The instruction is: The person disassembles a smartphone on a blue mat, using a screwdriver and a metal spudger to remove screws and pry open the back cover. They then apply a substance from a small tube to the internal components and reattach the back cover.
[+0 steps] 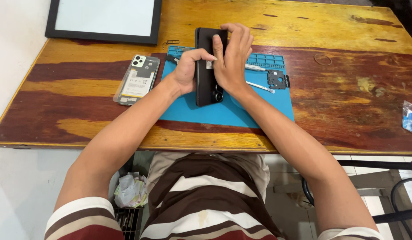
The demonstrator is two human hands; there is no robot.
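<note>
Head view: two hands (215, 62), one black phone (207, 84).

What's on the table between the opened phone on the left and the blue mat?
Nothing: the head view shows only a narrow strip of bare wooden table between the opened phone and the blue mat, left of the left hand.
</note>
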